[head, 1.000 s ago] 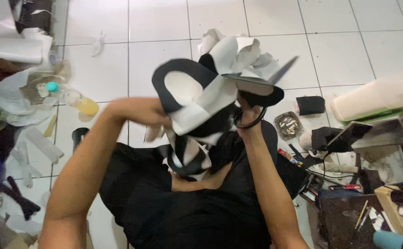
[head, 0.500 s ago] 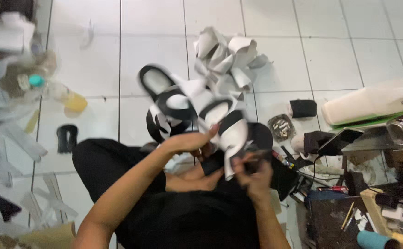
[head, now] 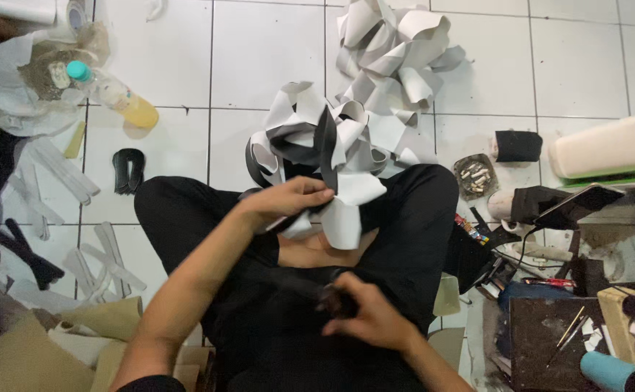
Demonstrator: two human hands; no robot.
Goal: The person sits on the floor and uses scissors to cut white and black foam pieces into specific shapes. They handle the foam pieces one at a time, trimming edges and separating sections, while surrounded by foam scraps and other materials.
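I sit cross-legged on a white tiled floor. My left hand (head: 290, 202) grips a bundle of black-and-white cut sheet pieces (head: 324, 156), curled and layered, held above my lap. Lower down, my right hand (head: 364, 313) is closed around a dark tool that looks like scissors (head: 328, 296), resting over my black trousers. The tool's blades are mostly hidden against the dark cloth.
A heap of white and grey offcuts (head: 397, 51) lies ahead. A plastic bottle with yellow liquid (head: 110, 94) lies at left, with white strips (head: 56, 170) and a black piece (head: 127, 170). At right are an ashtray (head: 475, 176), a cream block (head: 608, 149) and cluttered tools (head: 550, 276).
Both hands have come down from in front of the camera. The bundle dropped to lap height, and my right hand moved away from it, down toward my lap.
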